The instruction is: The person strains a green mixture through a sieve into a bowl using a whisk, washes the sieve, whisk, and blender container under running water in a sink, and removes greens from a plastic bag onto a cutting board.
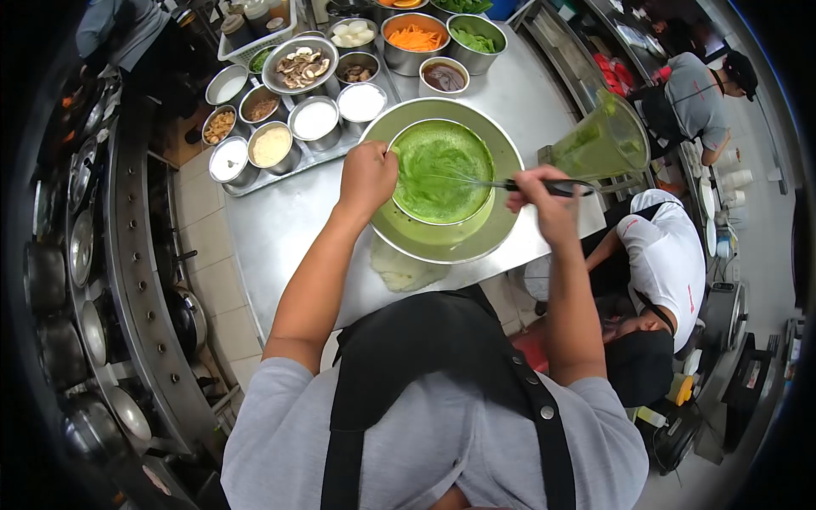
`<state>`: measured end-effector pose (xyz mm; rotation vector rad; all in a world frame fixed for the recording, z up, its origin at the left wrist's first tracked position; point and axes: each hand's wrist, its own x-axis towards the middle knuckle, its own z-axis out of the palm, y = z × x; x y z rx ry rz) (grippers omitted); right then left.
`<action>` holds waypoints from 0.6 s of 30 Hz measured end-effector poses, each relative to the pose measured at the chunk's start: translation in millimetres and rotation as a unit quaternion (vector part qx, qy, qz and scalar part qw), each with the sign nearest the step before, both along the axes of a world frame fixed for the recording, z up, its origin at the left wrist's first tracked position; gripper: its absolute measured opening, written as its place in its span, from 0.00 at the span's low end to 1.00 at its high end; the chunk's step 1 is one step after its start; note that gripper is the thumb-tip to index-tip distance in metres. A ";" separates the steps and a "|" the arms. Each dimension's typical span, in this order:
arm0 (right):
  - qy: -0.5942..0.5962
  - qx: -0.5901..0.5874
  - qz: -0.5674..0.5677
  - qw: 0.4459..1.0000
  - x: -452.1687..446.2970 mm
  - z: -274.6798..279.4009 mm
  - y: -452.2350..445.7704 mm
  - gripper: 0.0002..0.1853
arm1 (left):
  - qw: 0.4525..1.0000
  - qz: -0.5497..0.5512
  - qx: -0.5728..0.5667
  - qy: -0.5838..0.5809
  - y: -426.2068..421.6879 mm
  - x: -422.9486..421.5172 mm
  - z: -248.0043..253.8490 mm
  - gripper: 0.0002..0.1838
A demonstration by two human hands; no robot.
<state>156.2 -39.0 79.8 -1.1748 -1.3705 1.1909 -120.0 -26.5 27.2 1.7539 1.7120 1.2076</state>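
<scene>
A round strainer or inner bowl full of frothy green liquid sits inside a wide metal bowl. My left hand is closed on the inner vessel's left rim. In my right hand is the black handle of a whisk, whose wire end reaches into the green liquid. Right of the bowl stands a clear blender jug coated with green. A damp, pale green cloth or spill lies below the bowl's near edge.
Metal containers of powders, mushrooms, shredded carrot and greens fill the back of the steel table. A pot of brown sauce is behind the bowl. Two people are at the right, another at upper left.
</scene>
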 end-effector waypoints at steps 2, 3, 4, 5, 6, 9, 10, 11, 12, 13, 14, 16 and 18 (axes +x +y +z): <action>-0.032 0.007 -0.066 0.997 10.2 4.1 7.7 0.10 | 0.999 -0.005 0.036 0.019 2.2 -6.1 -8.9 0.09; -0.013 0.012 -0.092 0.996 5.2 -1.0 14.0 0.10 | 1.000 -0.008 0.018 0.019 1.0 -4.0 -10.7 0.09; 0.002 0.026 -0.077 0.997 -6.0 -4.8 16.8 0.10 | 1.000 -0.012 0.004 0.018 3.4 0.1 -10.0 0.09; 0.016 0.043 -0.061 0.997 -17.6 -6.4 17.9 0.10 | 1.000 -0.015 -0.006 0.017 5.9 3.9 -7.7 0.09; -0.025 0.056 -0.010 0.998 -22.3 -7.7 12.7 0.10 | 1.000 -0.013 -0.003 0.004 5.6 5.9 -6.9 0.09; 0.006 -0.018 0.045 0.999 -4.0 -0.7 -4.3 0.09 | 1.000 -0.005 -0.011 -0.005 1.4 -0.4 -5.9 0.09; 0.001 -0.021 0.011 1.000 5.0 0.8 -2.4 0.09 | 1.000 -0.002 -0.020 0.007 1.9 -4.2 -4.7 0.10; -0.056 0.005 -0.028 0.998 10.2 4.1 2.4 0.09 | 0.999 -0.002 -0.032 0.018 1.1 -5.9 -6.1 0.10; -0.029 0.010 -0.060 0.998 2.2 4.6 4.5 0.08 | 0.999 -0.003 -0.033 0.015 0.5 -4.3 -8.7 0.10; -0.002 0.021 -0.093 0.995 -9.4 4.0 7.4 0.08 | 0.999 -0.004 -0.030 0.012 5.0 -1.6 -10.1 0.10; -0.003 0.037 -0.045 0.998 -15.6 1.4 8.6 0.08 | 1.000 -0.003 -0.024 0.009 9.6 1.7 -9.4 0.10; -0.027 0.030 0.041 0.998 -16.2 5.8 -3.6 0.09 | 0.999 0.002 -0.030 -0.011 12.1 3.7 -2.0 0.10; -0.030 0.008 0.037 0.999 -2.9 9.4 -7.4 0.09 | 0.999 0.008 -0.033 -0.010 13.4 -3.1 1.6 0.10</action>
